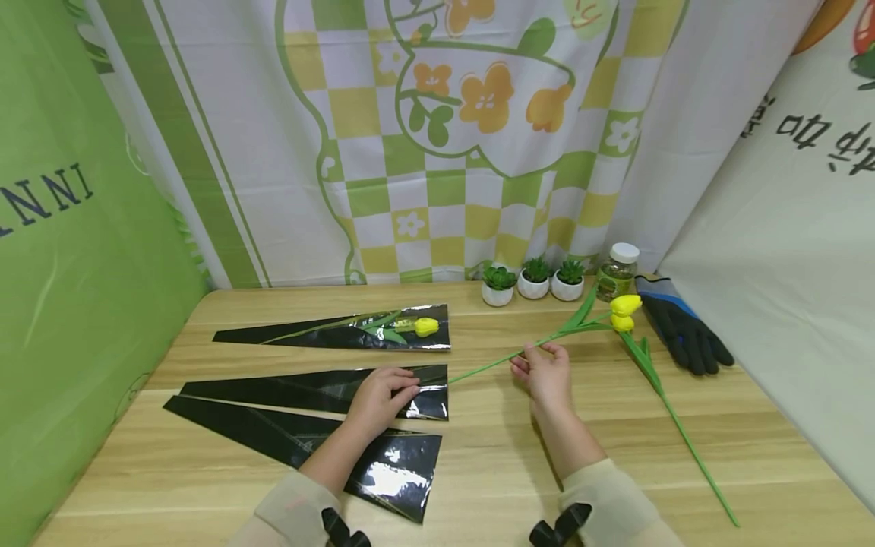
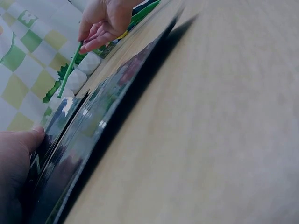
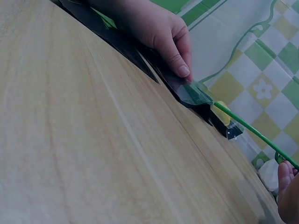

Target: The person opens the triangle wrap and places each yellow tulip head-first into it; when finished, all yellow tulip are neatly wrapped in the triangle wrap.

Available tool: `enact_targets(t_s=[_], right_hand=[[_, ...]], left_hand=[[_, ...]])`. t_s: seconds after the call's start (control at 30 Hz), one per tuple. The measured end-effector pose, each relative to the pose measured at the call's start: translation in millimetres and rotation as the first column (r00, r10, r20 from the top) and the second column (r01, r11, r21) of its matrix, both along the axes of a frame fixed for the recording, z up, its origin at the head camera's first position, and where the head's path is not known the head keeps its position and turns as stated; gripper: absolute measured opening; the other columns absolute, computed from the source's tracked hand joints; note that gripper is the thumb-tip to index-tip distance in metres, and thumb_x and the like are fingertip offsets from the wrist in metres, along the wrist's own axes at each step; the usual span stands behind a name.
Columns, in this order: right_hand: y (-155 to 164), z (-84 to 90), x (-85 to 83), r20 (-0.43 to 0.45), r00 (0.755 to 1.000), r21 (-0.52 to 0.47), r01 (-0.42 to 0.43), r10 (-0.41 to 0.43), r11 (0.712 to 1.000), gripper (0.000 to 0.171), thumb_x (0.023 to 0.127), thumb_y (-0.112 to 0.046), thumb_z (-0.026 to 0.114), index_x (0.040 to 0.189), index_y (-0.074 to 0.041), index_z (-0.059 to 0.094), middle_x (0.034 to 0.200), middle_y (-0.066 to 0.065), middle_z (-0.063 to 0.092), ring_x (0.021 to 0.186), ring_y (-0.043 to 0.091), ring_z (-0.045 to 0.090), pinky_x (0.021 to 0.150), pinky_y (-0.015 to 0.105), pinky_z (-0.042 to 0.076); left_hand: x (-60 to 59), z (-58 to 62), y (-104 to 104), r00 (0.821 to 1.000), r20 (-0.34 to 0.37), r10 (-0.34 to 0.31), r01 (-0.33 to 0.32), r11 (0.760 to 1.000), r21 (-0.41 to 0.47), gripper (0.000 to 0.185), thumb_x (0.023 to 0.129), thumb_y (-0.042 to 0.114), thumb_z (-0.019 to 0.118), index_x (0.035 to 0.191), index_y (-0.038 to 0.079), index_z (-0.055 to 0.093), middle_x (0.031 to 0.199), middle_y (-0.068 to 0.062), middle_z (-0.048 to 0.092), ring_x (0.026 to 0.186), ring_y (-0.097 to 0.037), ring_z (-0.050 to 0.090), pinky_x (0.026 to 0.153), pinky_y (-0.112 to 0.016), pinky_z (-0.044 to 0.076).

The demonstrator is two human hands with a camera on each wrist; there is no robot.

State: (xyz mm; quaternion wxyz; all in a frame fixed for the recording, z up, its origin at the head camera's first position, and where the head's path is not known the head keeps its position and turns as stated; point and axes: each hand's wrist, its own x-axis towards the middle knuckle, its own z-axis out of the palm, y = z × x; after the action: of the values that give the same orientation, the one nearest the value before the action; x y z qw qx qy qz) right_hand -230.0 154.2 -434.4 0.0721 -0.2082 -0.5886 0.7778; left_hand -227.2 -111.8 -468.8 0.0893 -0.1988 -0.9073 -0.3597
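Note:
My right hand (image 1: pixel 547 378) pinches the green stem of an artificial yellow tulip (image 1: pixel 506 358). The stem's cut end is at the wide mouth of the middle black flower sleeve (image 1: pixel 273 389), with the bloom pointing away to the right. Near that mouth, my left hand (image 1: pixel 383 399) pinches the sleeve; in the right wrist view its thumb and fingers meet at the raised clear film (image 3: pixel 194 93). A second loose tulip (image 1: pixel 673 414) lies on the right, its bloom beside the held one. In the back sleeve (image 1: pixel 239 336) lies another yellow tulip (image 1: pixel 427 327).
A third black sleeve (image 1: pixel 396 463) lies slanted in front, partly under my left forearm. Along the back stand three small potted succulents (image 1: pixel 533 278) and a white-lidded jar (image 1: pixel 617 271). A black-and-blue glove (image 1: pixel 683 330) lies at the right table edge.

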Motion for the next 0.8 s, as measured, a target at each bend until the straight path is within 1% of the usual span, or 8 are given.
enact_targets(t_s=[0.2,0.43,0.6,0.8], right_hand=[[-1.6,-2.1,-0.3,-0.008,1.0,-0.005,0.017,-0.017,1.0,0.033,0.102,-0.011,0.048,0.127,-0.008,0.026,0.1,0.008,0.049,0.068,0.003,0.063,0.066,0.014,0.057],[-3.1,-1.8,-0.2,-0.012,1.0,-0.005,0.024,-0.025,1.0,0.036,0.102,-0.011,0.048,0.129,-0.006,0.025,0.098,0.008,0.049,0.067,0.003,0.064,0.065,0.014,0.057],[-2.9,-2.5,-0.5,-0.012,0.999,-0.004,0.03,-0.03,1.0,0.035,0.102,-0.011,0.049,0.129,-0.006,0.026,0.097,0.008,0.049,0.066,0.003,0.063,0.063,0.014,0.056],[-1.4,-3.1,-0.7,-0.012,0.999,-0.001,0.031,-0.031,1.0,0.038,0.103,-0.012,0.048,0.132,-0.005,0.025,0.098,0.008,0.049,0.067,0.003,0.063,0.065,0.015,0.057]], left_hand=[[1.1,0.8,0.5,1.0,0.002,0.004,-0.004,1.0,0.009,0.018,0.09,0.018,0.07,0.102,0.007,0.078,0.114,-0.01,0.071,0.115,-0.031,0.062,0.104,-0.047,0.048],[1.9,3.9,1.0,1.0,-0.023,0.01,-0.01,1.0,0.0,0.019,0.091,0.018,0.07,0.103,0.007,0.077,0.116,-0.01,0.071,0.116,-0.031,0.062,0.105,-0.047,0.047],[2.5,5.7,1.3,1.0,-0.017,0.019,-0.019,1.0,-0.007,0.018,0.091,0.018,0.07,0.103,0.007,0.077,0.116,-0.009,0.071,0.116,-0.03,0.062,0.104,-0.047,0.047],[1.7,5.6,2.1,0.999,-0.027,0.031,-0.031,1.0,0.002,0.015,0.09,0.018,0.071,0.098,0.008,0.078,0.109,-0.007,0.073,0.111,-0.027,0.064,0.101,-0.045,0.05]])
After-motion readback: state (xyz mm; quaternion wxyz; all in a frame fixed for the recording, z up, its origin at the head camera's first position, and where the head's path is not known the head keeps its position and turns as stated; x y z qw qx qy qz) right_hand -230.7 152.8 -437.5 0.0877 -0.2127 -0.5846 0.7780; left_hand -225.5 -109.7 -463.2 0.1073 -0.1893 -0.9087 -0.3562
